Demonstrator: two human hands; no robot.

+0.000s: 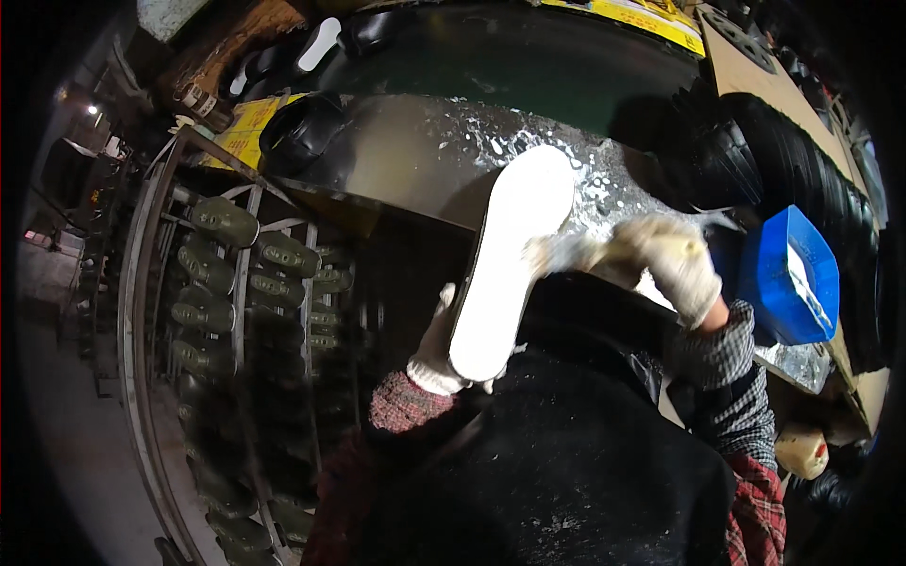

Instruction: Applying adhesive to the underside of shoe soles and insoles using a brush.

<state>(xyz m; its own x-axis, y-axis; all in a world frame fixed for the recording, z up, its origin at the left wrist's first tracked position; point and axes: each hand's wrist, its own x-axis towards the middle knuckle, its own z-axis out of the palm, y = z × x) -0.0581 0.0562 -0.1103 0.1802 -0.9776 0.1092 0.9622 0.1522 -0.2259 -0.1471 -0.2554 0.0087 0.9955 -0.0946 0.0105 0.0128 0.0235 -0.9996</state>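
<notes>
A white shoe sole [514,255] lies lengthwise in front of me, its broad flat face up and a thin dark edge along its left side. My left hand [439,354], in a pale knit glove, grips its near end from below and the left; some fingers are hidden under it. My right hand [670,259], in a stained glove, is closed round a brush [566,253], blurred by motion. The bristles meet the sole's right edge near its middle. To the right of that hand stands a blue plastic container [788,274] with white stuff on its inner wall.
A metal bench [406,151] splattered with white lies beyond my hands. Black footwear [307,132] rests at its left, and black ribbed pieces [793,160] are piled at the right. On the left a metal rack [142,377] carries several olive-green shoe-shaped pieces [225,222]. Another white sole [319,44] lies far back.
</notes>
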